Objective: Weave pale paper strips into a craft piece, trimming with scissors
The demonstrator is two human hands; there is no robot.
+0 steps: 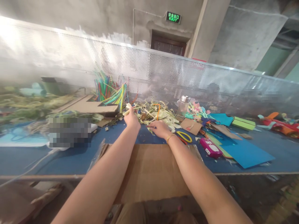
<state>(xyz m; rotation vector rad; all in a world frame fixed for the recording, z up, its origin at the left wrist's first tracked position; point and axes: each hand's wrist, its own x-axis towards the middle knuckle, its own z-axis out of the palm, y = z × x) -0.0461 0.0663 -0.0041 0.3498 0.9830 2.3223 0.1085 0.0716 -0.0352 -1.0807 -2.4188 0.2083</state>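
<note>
Your left hand point(132, 119) grips a pale husk point(128, 106) mid-frame; your right hand point(160, 128) sits by the husk pile point(171, 117), hold unclear. Blue bench point(74, 162) underneath, perforated screen point(130, 66) behind, exit sign point(173, 17) glowing up top.

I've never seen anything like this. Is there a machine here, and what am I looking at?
No machine is at work here: these are a person's own bare hands, seen in one picture from a camera worn on that person's head, looking forward and down.

The left hand holds a pale strip. The right hand is beside a pile of pale, dry-looking leafy pieces; something thin and dark shows at its fingertips, too small to name.

In front, a cardboard sheet lies over the near edge of a blue table. Further back stand colourful thin stems; to the right are a magenta box and a blue sheet.
</note>
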